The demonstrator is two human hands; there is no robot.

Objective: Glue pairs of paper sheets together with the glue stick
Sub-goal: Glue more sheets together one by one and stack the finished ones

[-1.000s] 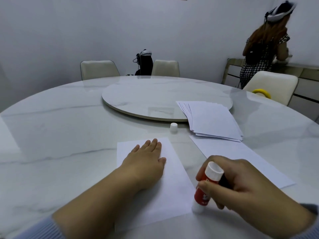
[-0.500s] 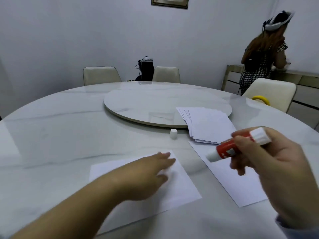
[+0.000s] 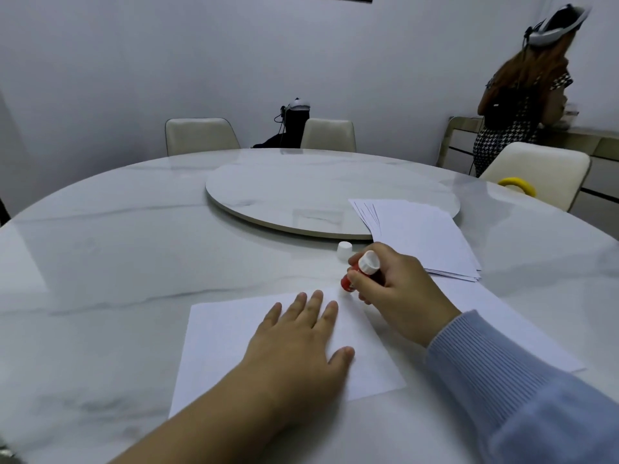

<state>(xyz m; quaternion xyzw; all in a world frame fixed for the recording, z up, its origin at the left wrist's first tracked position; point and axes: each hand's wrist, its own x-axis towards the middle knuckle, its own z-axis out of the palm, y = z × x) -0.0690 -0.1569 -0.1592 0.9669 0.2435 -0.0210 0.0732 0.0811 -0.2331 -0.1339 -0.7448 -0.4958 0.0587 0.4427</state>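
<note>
Left hand (image 3: pixel 301 343): flat, fingers straight, pressing paper sheet (image 3: pixel 227 343) on marble table (image 3: pixel 100 262). Right hand (image 3: pixel 398 293): fingers curled round red glue stick (image 3: pixel 363 271) (tip down at the sheet's far corner). Cap (image 3: pixel 344 248): just beyond.

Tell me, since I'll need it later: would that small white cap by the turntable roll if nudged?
The cap stands upright on the smooth marble table, so it would probably slide. It looks round, so tipped over it could roll. Likely very light.
</note>
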